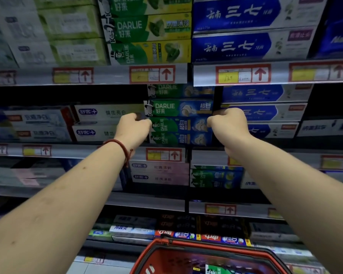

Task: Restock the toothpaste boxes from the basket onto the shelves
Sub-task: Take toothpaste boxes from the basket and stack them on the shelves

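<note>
Gripping a Darlie box (179,124) by its two short ends, both hands reach to the middle shelf (77,151): the left hand (134,126) curls its fingers round the box's left end, the right hand (229,122) round its right end, and the fingertips of both are hidden behind the knuckles. The box lies flat, long side facing out, third from the top in a stack (178,107) of four like green-and-blue boxes, touching the box above and the box below. Just left of the stack lie white boxes (107,112), two high; just right of it, beyond the upright divider, lie blue boxes (265,112), three high. A price tag (163,154) with a red arrow sits on the shelf rim directly under the stack. The left wrist wears a red cord bracelet (120,145). Shelves above and below carry further rows of toothpaste. At the bottom edge, beneath the forearms, a red basket (216,248) holds a green box (214,269), only partly in view.
</note>
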Tool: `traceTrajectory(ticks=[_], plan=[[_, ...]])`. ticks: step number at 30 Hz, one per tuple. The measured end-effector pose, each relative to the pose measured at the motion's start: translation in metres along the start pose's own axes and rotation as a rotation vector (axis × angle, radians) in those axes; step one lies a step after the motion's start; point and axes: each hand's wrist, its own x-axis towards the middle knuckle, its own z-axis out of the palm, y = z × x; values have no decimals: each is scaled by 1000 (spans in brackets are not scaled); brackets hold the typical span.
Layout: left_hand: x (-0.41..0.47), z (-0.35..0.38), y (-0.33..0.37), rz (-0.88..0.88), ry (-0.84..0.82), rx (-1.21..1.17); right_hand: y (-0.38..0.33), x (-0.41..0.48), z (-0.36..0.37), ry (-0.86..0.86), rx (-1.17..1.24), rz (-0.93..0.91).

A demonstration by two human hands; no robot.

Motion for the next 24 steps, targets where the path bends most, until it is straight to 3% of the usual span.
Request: traceTrajectory(ticks=[16,20,24], plan=[[-5,4,-1,63,12,91,5,3,-4,8,-5,-7],[-9,1,-3,111,7,240,9,1,-8,-7,-105,-95],[-25,-5,-5,308,20,517,17,-5,-13,-88,-303,-266]])
